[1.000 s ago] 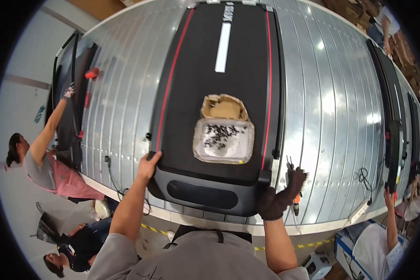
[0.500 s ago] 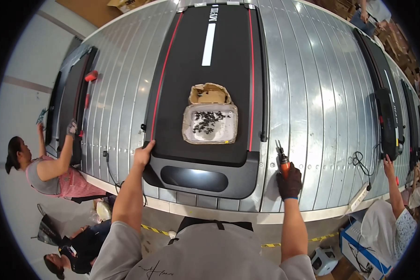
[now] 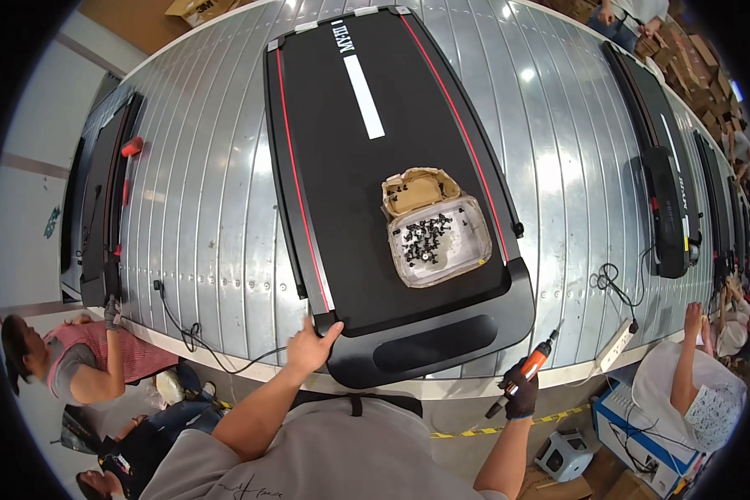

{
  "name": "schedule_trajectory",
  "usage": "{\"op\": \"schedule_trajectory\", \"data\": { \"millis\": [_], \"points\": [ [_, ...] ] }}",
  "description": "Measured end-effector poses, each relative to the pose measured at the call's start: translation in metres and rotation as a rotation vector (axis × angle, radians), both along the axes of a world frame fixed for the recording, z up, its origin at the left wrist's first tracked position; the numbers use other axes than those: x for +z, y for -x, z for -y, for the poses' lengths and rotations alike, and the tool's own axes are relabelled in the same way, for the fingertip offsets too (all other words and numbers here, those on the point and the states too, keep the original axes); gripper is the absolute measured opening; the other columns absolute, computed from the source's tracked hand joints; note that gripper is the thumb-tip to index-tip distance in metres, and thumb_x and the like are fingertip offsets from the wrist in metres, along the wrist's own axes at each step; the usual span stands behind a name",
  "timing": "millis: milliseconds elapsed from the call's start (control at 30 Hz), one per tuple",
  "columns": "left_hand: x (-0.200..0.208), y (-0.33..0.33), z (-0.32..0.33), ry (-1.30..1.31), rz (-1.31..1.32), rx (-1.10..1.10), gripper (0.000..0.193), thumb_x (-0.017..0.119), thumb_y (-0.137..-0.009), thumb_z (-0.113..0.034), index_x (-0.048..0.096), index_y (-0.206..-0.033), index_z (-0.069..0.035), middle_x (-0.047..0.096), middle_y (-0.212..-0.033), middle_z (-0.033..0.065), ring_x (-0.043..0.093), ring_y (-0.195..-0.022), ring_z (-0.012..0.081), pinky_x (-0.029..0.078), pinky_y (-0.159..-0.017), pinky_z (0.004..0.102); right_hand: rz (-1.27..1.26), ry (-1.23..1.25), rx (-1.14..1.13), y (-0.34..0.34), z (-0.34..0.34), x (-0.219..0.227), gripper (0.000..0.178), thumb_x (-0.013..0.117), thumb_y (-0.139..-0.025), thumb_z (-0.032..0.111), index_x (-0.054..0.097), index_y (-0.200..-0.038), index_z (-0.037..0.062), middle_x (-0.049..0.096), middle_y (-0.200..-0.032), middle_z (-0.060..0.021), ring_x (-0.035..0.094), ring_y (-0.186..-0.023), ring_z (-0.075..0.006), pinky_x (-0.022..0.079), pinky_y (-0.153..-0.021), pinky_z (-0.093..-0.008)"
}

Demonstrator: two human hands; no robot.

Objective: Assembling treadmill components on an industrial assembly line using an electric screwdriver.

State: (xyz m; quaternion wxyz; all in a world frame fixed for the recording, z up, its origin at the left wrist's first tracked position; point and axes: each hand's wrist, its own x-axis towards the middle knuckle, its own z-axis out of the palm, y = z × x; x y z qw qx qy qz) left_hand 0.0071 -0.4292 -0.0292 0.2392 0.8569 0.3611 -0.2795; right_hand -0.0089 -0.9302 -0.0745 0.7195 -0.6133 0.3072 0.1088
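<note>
A black treadmill (image 3: 342, 183) with red side lines lies slantwise on the metal-slatted table, its near end toward my right. My bare left hand (image 3: 311, 348) grips its near left corner, the thumb on top. In my dark-gloved right hand (image 3: 521, 395) is an orange and black electric screwdriver (image 3: 538, 357), held past the table's front edge with its tip pointing up and right. On the treadmill's belt sits a worn, tape-covered box (image 3: 483, 237) of small black screws (image 3: 425, 237), its cardboard flap (image 3: 417, 190) folded out on the far side.
More treadmills stand at the left (image 3: 108, 192) and right (image 3: 671, 217). A red mallet (image 3: 132, 147) lies by the left one. Cables (image 3: 193, 335) and a white power strip (image 3: 615, 346) are near the front edge. Co-workers (image 3: 92, 358) are on both sides.
The treadmill has turned, its near end swinging right and closer to me, carrying the screw box. My left hand followed its corner. My right hand drew the screwdriver back toward me.
</note>
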Motion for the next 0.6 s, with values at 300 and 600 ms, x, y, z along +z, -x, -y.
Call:
{"op": "schedule_trajectory", "data": {
  "millis": [300,600],
  "points": [
    [0.024,-0.188,0.056,0.175,0.994,-0.857,0.015,0.066,-0.092,-0.009,0.070,-0.106,-0.007,0.066,-0.101,0.0116,0.066,-0.101,0.0318,0.055,-0.088,0.0451,0.102,0.037,0.110,-0.019,-0.102,0.063,0.028,0.069,-0.067,0.005,0.055,-0.092,0.0046,0.060,-0.070,-0.0069,0.061,-0.059,-0.0204,0.054,-0.057,-0.0335],
    [-0.036,-0.227,0.037,-0.070,0.626,-0.965,0.013,0.064,-0.096,-0.020,0.072,-0.099,-0.011,0.068,-0.105,0.0086,0.070,-0.103,0.0310,0.057,-0.087,0.0461,0.070,-0.052,0.276,-0.015,-0.144,0.049,0.023,0.068,-0.072,-0.004,0.059,-0.092,0.0048,0.066,-0.075,-0.0056,0.067,-0.066,-0.0167,0.057,-0.064,-0.0324]
  ]
}}
